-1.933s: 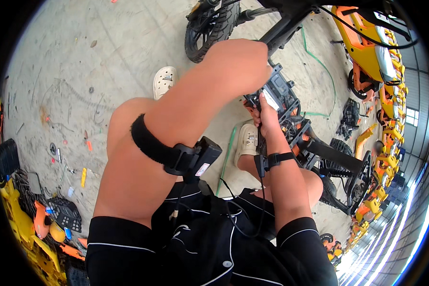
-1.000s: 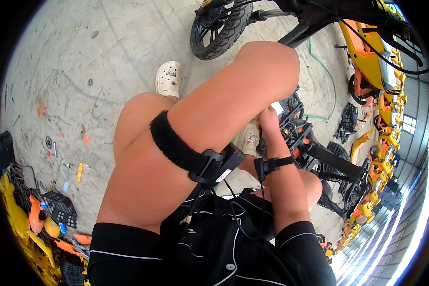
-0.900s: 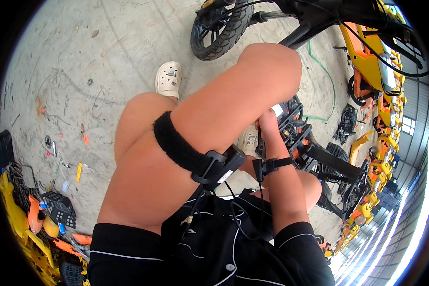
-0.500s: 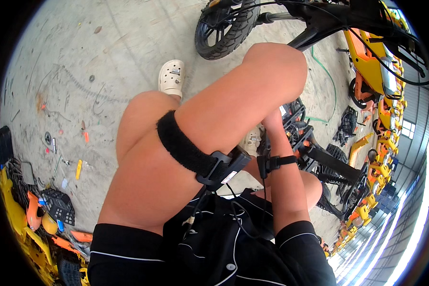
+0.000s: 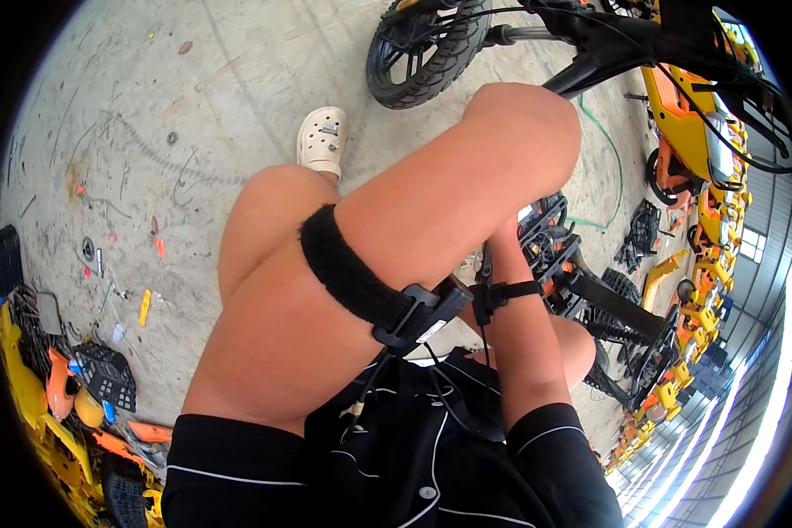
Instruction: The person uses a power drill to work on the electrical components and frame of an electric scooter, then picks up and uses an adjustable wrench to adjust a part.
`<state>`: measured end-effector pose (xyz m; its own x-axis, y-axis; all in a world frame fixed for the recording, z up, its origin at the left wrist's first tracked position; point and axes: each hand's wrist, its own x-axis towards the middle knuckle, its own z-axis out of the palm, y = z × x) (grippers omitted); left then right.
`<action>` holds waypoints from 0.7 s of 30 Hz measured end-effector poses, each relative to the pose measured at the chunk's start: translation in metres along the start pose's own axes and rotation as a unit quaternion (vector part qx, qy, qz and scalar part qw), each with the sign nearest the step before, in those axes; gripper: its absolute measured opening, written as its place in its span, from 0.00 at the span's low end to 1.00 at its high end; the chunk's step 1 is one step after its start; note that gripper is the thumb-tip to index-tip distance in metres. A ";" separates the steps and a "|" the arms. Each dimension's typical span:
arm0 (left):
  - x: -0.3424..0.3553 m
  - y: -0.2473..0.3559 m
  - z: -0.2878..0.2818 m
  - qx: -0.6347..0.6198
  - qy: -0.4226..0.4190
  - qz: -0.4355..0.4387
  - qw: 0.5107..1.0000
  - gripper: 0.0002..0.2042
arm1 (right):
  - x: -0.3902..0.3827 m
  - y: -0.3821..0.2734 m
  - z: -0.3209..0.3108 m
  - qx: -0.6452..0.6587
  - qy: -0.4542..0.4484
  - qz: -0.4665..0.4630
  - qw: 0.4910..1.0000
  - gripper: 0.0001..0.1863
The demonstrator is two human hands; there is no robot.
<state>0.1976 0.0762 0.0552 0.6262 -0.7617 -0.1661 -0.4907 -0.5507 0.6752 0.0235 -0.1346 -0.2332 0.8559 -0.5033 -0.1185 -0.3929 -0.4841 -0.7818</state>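
Observation:
My right hand (image 5: pixel 503 234) reaches in beside the black frame and mechanical parts (image 5: pixel 550 251) of a two-wheeler. Only the back of that hand near the wrist shows; its fingers are hidden behind a large bent bare limb of mine. A black strap with a small device (image 5: pixel 507 294) circles my right wrist. A wider black strap (image 5: pixel 343 264) with a clip-on device (image 5: pixel 427 317) wraps the large limb, which fills the centre. My left hand is out of sight. The knobby front wheel (image 5: pixel 422 57) of the two-wheeler stands at the top.
Yellow and orange two-wheelers (image 5: pixel 691 132) line the right side. A green hose (image 5: pixel 609 141) lies on the concrete floor (image 5: pixel 202 97). Yellow and orange body parts and a black basket (image 5: pixel 106 374) are heaped at lower left, with a yellow piece (image 5: pixel 145 308) and small scraps nearby.
The strapped limb has shifted slightly right and its device has tilted a little. My right hand has sunk slightly lower behind the limb, and less of it shows.

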 end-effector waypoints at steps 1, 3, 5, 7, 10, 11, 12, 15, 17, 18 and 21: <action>0.000 0.000 0.000 -0.001 -0.006 -0.004 1.000 0.16 | 0.000 -0.001 0.001 -0.023 -0.001 -0.008 1.000 0.25; 0.001 0.001 0.000 -0.004 -0.017 -0.012 1.000 0.17 | 0.000 -0.011 -0.001 -0.065 -0.017 0.009 0.998 0.25; -0.005 -0.001 -0.008 -0.003 -0.019 -0.032 0.999 0.17 | 0.003 -0.048 0.004 -0.201 -0.044 0.038 0.978 0.25; -0.007 -0.005 -0.010 -0.001 -0.021 -0.033 0.999 0.17 | 0.003 -0.081 0.010 -0.268 -0.033 0.041 0.962 0.26; 0.001 -0.005 0.004 0.004 -0.029 0.004 1.000 0.17 | -0.001 -0.084 0.004 -0.245 0.002 0.065 0.967 0.28; 0.000 -0.005 0.003 0.005 -0.020 0.006 1.000 0.17 | 0.004 -0.083 0.005 -0.265 -0.020 0.104 0.958 0.29; -0.001 -0.005 0.002 0.007 -0.010 0.007 1.000 0.17 | 0.009 -0.081 0.007 -0.285 -0.043 0.142 0.947 0.30; -0.004 0.001 -0.003 0.007 -0.007 0.000 1.000 0.17 | 0.018 -0.014 0.014 -0.209 0.020 0.033 0.977 0.34; -0.003 -0.001 -0.002 0.007 -0.007 -0.001 1.000 0.16 | 0.014 -0.014 0.014 -0.260 0.018 -0.003 0.966 0.35; -0.003 -0.002 -0.001 0.007 -0.007 -0.001 1.000 0.16 | 0.013 -0.013 0.013 -0.283 0.015 -0.016 0.959 0.36; -0.008 0.006 -0.012 0.003 -0.036 -0.013 0.999 0.17 | 0.011 -0.017 0.014 -0.309 0.020 -0.054 0.949 0.37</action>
<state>0.1974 0.0829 0.0688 0.5931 -0.7701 -0.2352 -0.4785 -0.5720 0.6662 0.0444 -0.1225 -0.2301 0.8937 -0.4479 -0.0253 -0.4367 -0.8557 -0.2776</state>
